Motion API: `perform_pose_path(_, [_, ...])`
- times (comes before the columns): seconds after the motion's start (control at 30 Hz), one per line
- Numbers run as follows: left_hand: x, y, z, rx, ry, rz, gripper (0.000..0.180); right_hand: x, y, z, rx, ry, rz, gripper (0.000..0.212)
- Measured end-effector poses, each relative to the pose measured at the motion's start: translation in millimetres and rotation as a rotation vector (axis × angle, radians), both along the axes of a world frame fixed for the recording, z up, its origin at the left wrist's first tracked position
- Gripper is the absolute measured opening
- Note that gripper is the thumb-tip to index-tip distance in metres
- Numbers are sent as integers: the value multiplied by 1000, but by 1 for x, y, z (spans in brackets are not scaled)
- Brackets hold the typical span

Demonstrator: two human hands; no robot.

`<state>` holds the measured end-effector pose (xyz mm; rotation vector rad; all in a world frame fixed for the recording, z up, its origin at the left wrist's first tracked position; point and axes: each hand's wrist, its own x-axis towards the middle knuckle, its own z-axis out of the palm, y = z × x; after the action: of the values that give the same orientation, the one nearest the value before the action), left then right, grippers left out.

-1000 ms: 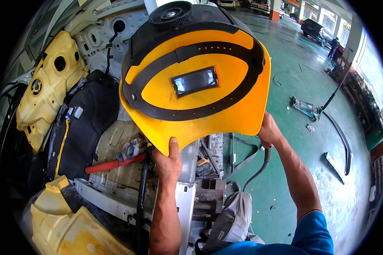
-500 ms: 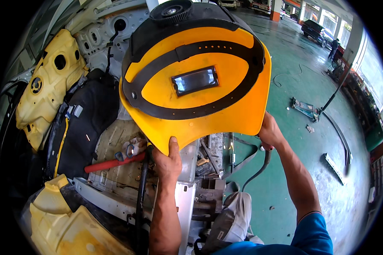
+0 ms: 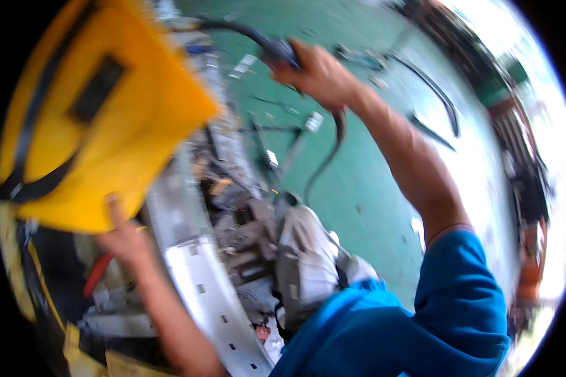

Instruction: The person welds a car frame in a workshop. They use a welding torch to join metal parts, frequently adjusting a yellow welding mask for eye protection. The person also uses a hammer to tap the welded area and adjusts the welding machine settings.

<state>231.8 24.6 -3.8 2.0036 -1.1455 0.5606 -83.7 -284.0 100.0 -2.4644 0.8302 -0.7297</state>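
At the left, a yellow welding helmet (image 3: 141, 135) shows its inside, with a black headband and a dark window; motion smears it. My left hand (image 3: 124, 239) grips the lower edge of this helmet, thumb on the inner face. Further up, my right hand (image 3: 324, 75) is closed around the dark handle of a welding torch (image 3: 284, 55). The torch's curved neck points left, its far tip blurred near the helmet. A cable (image 3: 333, 151) hangs from below the right hand toward the floor.
Slotted metal rail (image 3: 210, 301) runs below the helmet, beside a cluttered clamp (image 3: 251, 242). A red bar (image 3: 97, 276) lies at lower left. Straps and small parts lie on the green floor (image 3: 371, 207). A long dark curved strip (image 3: 431, 88) and a jack (image 3: 361, 56) lie farther off.
My right hand has left the helmet's edge and swung up with the torch, now plainly visible. The helmet has tilted and shifted left in my left hand. The whole view has turned right.
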Motion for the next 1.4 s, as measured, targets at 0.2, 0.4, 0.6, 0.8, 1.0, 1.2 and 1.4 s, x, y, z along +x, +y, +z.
perform_pose_path(0.2, [14,15,15,-348,452,55,42,-123,-4,52,-332,88,-118,30])
perform_pose_path(0.4, [30,37,-1,-257,439,72,37,-210,25,79,-66,128,-347,20])
perform_pose_path(0.6, [4,29,5,-512,773,185,44,-265,1,38,4,47,-266,20])
perform_pose_path(0.8, [32,46,-14,-224,515,87,41,-262,13,2,149,-27,-270,28])
perform_pose_path(1.0, [24,64,-19,330,-357,302,37,-229,17,-50,10,-60,-254,31])
perform_pose_path(1.2, [-50,2,-5,-699,693,-87,40,-195,61,-55,339,-195,-264,29])
perform_pose_path(1.4, [-68,18,24,-799,757,21,51,-116,90,-45,389,-270,-179,30])
